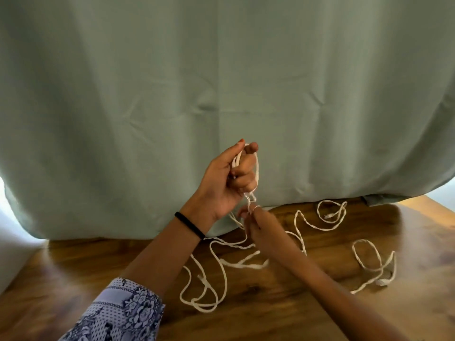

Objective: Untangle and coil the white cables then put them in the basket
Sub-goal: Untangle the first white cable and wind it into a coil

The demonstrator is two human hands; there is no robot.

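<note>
My left hand [229, 178] is raised above the table, fingers curled around a small coil of white cable [256, 168] looped over them. Just below it, my right hand [256, 221] pinches the same cable where it drops from the coil. Its loose length trails down onto the wooden table [270, 313] in tangled loops [209, 289] near my left forearm. Two more white cables lie apart: one looped at the back right [331, 214], another looped at the right [374, 264]. No basket is in view.
A grey-green cloth [221, 82] hangs as a backdrop along the table's far edge. A black band [189, 225] circles my left wrist, and a patterned sleeve [118, 313] covers the forearm at the lower left.
</note>
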